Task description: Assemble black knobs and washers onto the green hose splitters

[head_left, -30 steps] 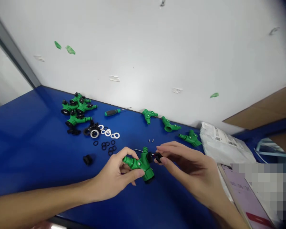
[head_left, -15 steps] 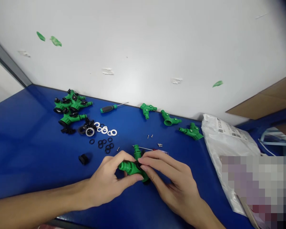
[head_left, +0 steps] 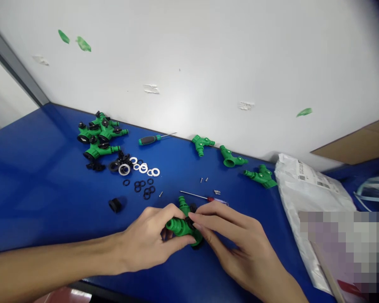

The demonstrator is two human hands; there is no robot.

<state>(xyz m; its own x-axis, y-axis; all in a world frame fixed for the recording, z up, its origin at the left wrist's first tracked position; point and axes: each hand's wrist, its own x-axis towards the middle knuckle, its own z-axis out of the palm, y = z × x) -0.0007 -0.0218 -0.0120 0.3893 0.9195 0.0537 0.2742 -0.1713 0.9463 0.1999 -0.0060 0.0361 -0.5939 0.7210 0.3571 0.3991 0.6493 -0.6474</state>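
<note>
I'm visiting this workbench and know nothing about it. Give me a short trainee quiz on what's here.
1. True or false: the left hand and the right hand both touch the green Y-shaped hose connector.
2. Which lies farther from the hands: the black-and-green screwdriver or the red-handled screwdriver?
3. What colour are the small rings lying just below the white washers?

Key: 1. True. 2. The black-and-green screwdriver. 3. Black.
</note>
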